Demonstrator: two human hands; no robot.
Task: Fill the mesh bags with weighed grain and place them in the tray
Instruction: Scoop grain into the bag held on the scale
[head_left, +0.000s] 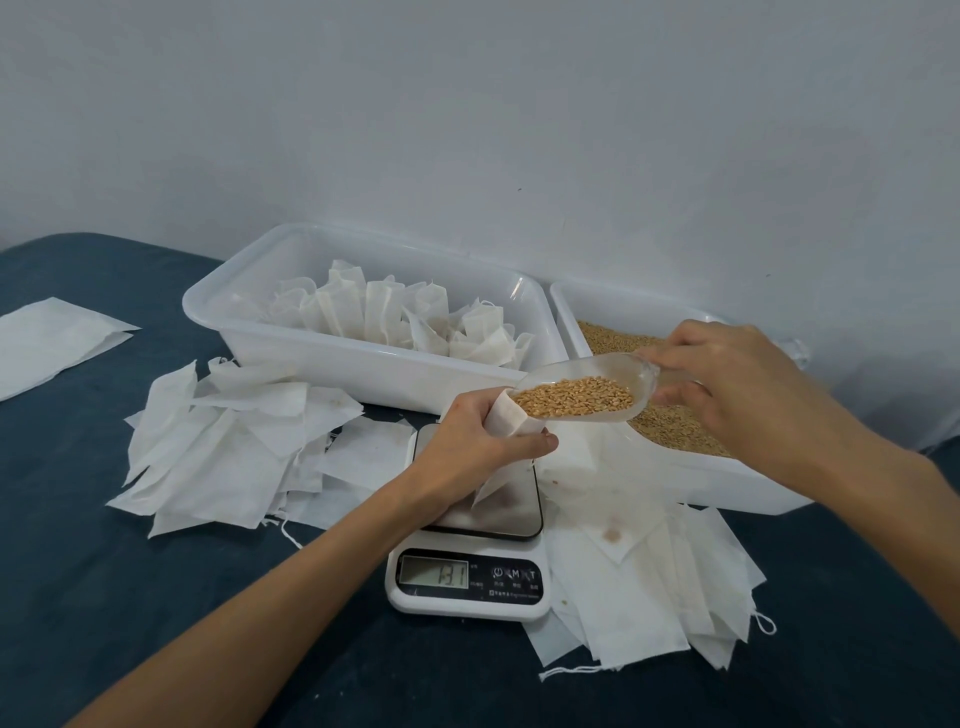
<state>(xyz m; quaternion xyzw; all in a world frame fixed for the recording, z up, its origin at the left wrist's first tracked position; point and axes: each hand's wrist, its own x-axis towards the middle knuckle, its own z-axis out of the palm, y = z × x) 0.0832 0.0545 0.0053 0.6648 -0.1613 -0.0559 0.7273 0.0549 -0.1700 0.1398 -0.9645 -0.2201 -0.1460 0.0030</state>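
Scale (467, 579), nearest, reads 13.1. My left hand (480, 434) grips the mesh bag (506, 423) above it; my right hand (737, 382) holds the loaded scoop (582, 392). A narrow bag mouth risks spilling grain (574, 397).

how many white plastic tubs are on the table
2. One tub, behind the scale, holds filled mesh bags; the other tub, to its right, holds loose grain. Its far end is hidden behind the right hand.

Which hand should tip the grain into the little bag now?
The right hand. It already holds the clear scoop of grain at the mouth of the bag, while the left hand grips that bag over the scale.
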